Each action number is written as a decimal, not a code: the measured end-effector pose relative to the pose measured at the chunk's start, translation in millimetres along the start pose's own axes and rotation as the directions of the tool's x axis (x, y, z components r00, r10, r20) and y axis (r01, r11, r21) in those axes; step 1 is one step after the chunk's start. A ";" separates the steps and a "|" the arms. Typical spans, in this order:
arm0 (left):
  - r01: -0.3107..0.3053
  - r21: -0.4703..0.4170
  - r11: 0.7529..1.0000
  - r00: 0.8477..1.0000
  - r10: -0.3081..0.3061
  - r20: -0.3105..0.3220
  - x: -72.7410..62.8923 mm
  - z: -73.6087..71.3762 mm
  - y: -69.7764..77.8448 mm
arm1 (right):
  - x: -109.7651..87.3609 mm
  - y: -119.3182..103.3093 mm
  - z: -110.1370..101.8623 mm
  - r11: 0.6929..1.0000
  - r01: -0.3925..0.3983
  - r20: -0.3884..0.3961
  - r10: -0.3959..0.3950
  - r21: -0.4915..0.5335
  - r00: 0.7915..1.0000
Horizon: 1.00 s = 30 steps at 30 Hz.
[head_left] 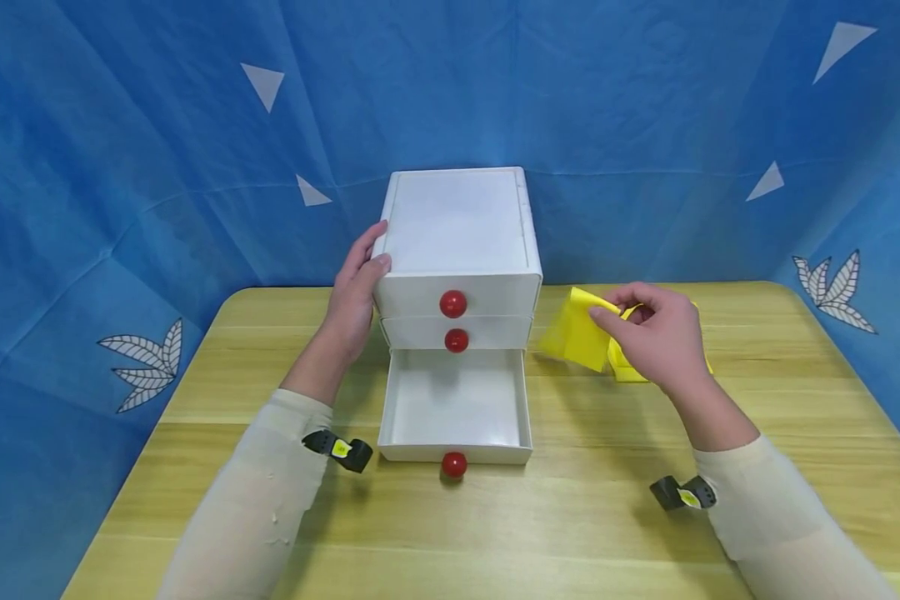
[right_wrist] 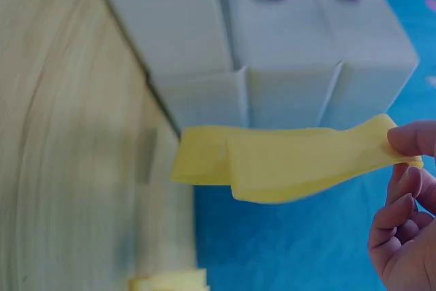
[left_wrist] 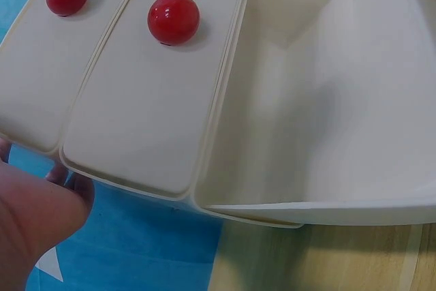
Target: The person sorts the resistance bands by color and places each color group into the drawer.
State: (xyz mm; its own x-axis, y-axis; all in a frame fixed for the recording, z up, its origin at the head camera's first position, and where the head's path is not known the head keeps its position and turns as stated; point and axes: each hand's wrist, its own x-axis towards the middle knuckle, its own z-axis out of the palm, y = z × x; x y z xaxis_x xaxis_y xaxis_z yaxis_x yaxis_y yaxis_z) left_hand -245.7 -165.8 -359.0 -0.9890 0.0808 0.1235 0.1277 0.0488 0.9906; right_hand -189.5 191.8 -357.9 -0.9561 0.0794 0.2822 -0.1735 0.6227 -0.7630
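Note:
A white drawer cabinet [head_left: 457, 221] with red ball knobs stands on the table, its bottom drawer [head_left: 453, 408] pulled out with a bare floor. My left hand [head_left: 356, 300] rests against the cabinet's upper left side, fingertips and thumb at the top edge. In the left wrist view that hand [left_wrist: 37, 206] lies beside the two closed drawers. My right hand [head_left: 663, 333] pinches a folded yellow cloth [head_left: 581, 333] between thumb and fingers, to the right of the cabinet. The right wrist view shows the cloth [right_wrist: 286, 161] hanging in a loose fold from the fingertips.
More yellow cloth [head_left: 630, 371] lies on the wooden table [head_left: 592, 517], partly hidden behind my right hand. A blue curtain [head_left: 450, 83] with white shapes hangs behind the table and at both sides. The open drawer juts toward the table's front.

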 end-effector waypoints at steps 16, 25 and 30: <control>-0.009 -0.012 1.000 1.000 0.009 0.000 0.2 -0.2 0.0 | -32.7 -64.8 -3.5 0.942 0.176 -0.051 -0.168 0.287 0.984; -0.017 -0.021 1.000 1.000 0.017 -0.002 0.5 0.5 -0.1 | -51.7 -86.8 26.9 0.886 0.241 0.041 -0.279 0.396 0.960; -0.021 -0.020 1.000 1.000 0.021 -0.002 0.2 -0.3 -1.1 | -61.8 -90.0 61.6 0.864 0.261 0.086 -0.327 0.430 0.941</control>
State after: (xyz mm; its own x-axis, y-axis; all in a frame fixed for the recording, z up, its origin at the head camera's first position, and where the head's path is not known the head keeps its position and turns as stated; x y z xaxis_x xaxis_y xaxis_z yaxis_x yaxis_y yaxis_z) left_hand -246.0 -166.1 -360.1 -0.9863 0.0799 0.1443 0.1469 0.0276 0.9888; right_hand -129.4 82.9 -342.4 -0.8633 -0.1961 0.4650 -0.5011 0.2246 -0.8357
